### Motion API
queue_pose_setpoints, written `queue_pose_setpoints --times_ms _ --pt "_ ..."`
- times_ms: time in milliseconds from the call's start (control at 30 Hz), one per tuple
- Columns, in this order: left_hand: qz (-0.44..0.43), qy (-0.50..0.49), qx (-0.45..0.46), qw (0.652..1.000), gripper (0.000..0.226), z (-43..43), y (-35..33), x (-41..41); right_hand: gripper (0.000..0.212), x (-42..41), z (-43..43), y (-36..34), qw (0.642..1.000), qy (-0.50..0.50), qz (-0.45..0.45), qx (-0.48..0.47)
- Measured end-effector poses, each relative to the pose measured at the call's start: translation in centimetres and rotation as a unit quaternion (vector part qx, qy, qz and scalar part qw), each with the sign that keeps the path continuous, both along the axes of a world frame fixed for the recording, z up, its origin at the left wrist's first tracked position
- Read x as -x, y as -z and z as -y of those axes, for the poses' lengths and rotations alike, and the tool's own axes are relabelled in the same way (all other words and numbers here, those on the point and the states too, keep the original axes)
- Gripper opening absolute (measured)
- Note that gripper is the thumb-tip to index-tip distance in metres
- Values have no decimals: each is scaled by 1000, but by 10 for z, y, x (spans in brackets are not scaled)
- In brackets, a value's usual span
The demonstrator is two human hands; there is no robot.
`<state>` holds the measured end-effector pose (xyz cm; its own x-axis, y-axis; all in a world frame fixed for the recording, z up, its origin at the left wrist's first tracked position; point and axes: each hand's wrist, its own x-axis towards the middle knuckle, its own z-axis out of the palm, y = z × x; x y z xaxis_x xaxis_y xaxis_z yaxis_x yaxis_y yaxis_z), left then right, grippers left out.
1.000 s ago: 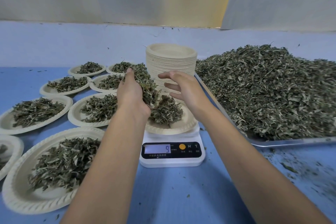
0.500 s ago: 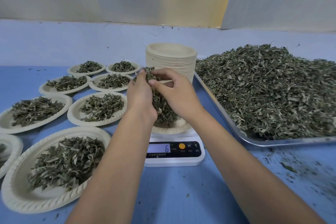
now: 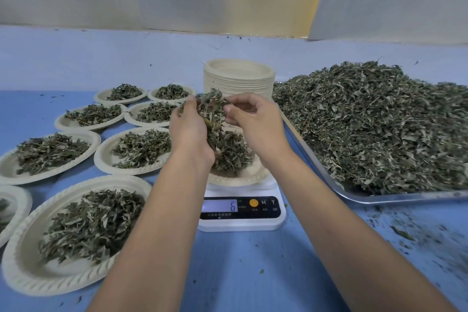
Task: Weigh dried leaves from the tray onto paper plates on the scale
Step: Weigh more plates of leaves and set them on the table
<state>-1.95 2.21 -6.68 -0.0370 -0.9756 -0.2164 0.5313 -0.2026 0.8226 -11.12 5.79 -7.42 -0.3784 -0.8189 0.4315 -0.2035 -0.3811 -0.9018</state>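
A white digital scale (image 3: 241,213) stands in the middle of the blue table, its display reading 6. On it lies a paper plate (image 3: 243,178) with a small heap of dried leaves (image 3: 233,152). Above the plate my left hand (image 3: 190,132) holds a clump of dried leaves (image 3: 211,109) in its curled fingers. My right hand (image 3: 255,121) is just to the right, its thumb and fingertips pinching at the top of that clump. A metal tray (image 3: 367,197) piled high with loose dried leaves (image 3: 379,124) lies at the right.
Several paper plates filled with leaves cover the left side, the nearest (image 3: 68,238) at the front left. A tall stack of unused paper plates (image 3: 239,77) stands behind the scale. Leaf crumbs are scattered on the table at the front right (image 3: 405,233).
My right hand came in from beside the stack to the clump in my left hand. The display dropped from 9 to 6. Both hands stay above the plate.
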Motion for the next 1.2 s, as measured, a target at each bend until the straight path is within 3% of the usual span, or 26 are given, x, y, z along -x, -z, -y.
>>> queue_pose_setpoints --times_ms 133,267,500,1200 --pt "21 12 -29 999 37 8 2 -8 22 8 -1 -3 999 29 22 4" --pt "7 8 -41 999 48 15 2 -16 19 16 -1 -3 998 65 -12 -13" --pt "-1 4 -23 1000 40 10 -1 -15 10 18 0 2 991 91 -85 -48" --pt "-1 0 -30 1000 44 14 1 -14 7 21 2 4 991 91 -78 -55"
